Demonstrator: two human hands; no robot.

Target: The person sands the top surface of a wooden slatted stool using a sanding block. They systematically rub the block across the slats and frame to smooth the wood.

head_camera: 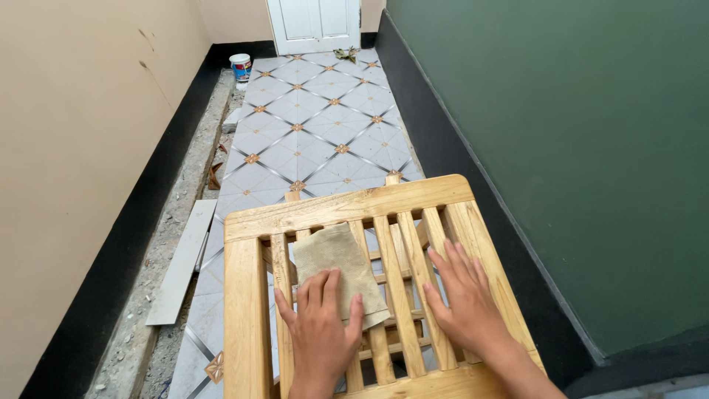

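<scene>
A plank (pixel 181 262) lies on the floor, well left of the fingers. The left hand (pixel 319 325) presses flat, fingers spread, on a sandpaper sheet (pixel 338 270) atop the slatted frame (pixel 347 210). The right hand (pixel 465 299) rests flat, fingers open, on the slats just right of the sheet.

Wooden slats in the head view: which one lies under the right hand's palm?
The outermost slat, nearest the green wall, lies under the right hand. The left hand presses a sheet of sandpaper on slats farther left.
</scene>
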